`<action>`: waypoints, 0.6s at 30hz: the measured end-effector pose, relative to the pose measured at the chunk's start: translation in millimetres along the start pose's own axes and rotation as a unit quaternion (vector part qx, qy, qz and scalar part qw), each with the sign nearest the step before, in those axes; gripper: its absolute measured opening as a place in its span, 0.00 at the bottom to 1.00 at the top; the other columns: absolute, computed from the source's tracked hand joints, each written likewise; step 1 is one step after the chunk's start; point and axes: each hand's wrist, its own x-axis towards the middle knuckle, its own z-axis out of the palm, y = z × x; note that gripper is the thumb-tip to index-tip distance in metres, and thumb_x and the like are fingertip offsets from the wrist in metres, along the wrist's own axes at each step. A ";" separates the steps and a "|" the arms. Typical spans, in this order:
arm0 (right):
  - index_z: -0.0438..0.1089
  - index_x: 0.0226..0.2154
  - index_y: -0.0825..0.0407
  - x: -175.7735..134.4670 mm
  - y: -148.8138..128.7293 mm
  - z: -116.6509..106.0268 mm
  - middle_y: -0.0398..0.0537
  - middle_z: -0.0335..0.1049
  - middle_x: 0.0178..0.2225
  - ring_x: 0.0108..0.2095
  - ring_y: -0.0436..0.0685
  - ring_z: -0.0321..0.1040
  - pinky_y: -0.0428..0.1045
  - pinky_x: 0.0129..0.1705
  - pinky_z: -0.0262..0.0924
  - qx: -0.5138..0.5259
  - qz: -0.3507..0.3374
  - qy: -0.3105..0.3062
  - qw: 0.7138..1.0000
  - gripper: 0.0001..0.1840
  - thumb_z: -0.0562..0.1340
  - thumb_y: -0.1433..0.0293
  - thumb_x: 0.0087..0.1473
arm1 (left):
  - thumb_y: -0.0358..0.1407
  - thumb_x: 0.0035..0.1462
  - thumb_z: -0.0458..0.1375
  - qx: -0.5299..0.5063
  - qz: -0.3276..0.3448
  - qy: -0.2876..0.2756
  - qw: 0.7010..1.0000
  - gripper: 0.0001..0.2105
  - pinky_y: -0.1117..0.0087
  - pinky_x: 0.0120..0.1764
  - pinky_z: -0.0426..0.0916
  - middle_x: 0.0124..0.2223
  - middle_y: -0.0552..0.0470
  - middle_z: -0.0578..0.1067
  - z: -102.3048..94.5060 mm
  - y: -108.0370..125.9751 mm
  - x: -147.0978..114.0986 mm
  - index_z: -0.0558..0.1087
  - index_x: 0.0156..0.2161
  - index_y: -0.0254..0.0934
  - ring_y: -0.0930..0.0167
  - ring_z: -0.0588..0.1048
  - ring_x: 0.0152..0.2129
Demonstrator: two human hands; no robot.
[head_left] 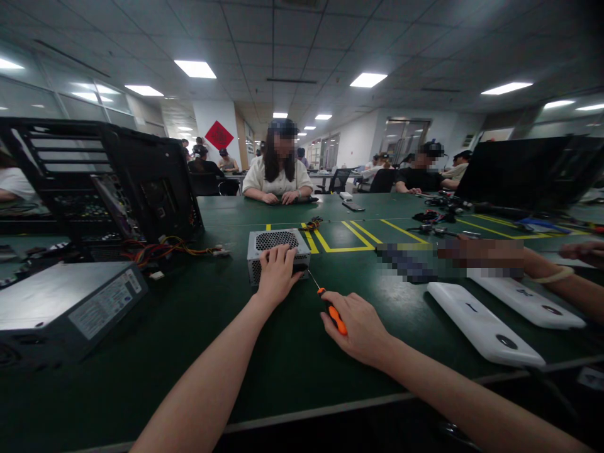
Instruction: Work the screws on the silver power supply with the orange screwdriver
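Note:
A grey metal computer power supply (256, 245) with a honeycomb vent on top sits on the green table in front of me. My left hand (279, 270) grips it from the near side, fingers over the top and thumb by its right edge. My right hand (356, 324) is closed around the orange and black handle of a screwdriver (336, 319). The thin shaft points up and left, its tip at the power supply's near right corner. Whether the tip sits in a screw is too small to tell.
To the left stand an open black computer case (155, 189) with loose cables (165, 248) and another power supply (61, 302). At right lie two white devices (481, 321), with another person's arm (557, 270) above them. A person (278, 170) sits across the table.

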 end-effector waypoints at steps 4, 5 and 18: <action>0.67 0.36 0.53 -0.8 2.3 1.1 0.48 0.65 0.32 0.32 0.54 0.61 0.50 0.35 0.54 -0.038 -0.036 -0.004 0.999 0.09 0.56 0.74 0.50 | 0.39 0.49 0.58 -0.004 -0.002 0.000 1.000 0.23 0.56 0.49 0.52 0.53 0.44 0.64 0.5 -0.1 0.1 0.60 0.51 0.38 0.60 0.60 0.49; 0.67 0.36 0.53 -0.8 2.9 1.4 0.48 0.64 0.32 0.32 0.54 0.61 0.50 0.36 0.53 -0.045 -0.041 -0.003 0.998 0.09 0.56 0.74 0.50 | 0.39 0.49 0.58 -0.004 -0.002 0.000 1.000 0.23 0.56 0.49 0.52 0.53 0.43 0.64 0.4 -0.2 0.1 0.60 0.51 0.38 0.60 0.60 0.49; 0.66 0.37 0.54 -0.1 4.4 3.4 0.47 0.66 0.30 0.30 0.53 0.61 0.50 0.37 0.52 -0.045 -0.040 0.037 0.997 0.08 0.54 0.72 0.53 | 0.38 0.50 0.57 -0.002 0.009 -0.009 1.000 0.22 0.57 0.49 0.52 0.53 0.44 0.64 -2.8 -2.8 -0.1 0.60 0.51 0.38 0.61 0.59 0.50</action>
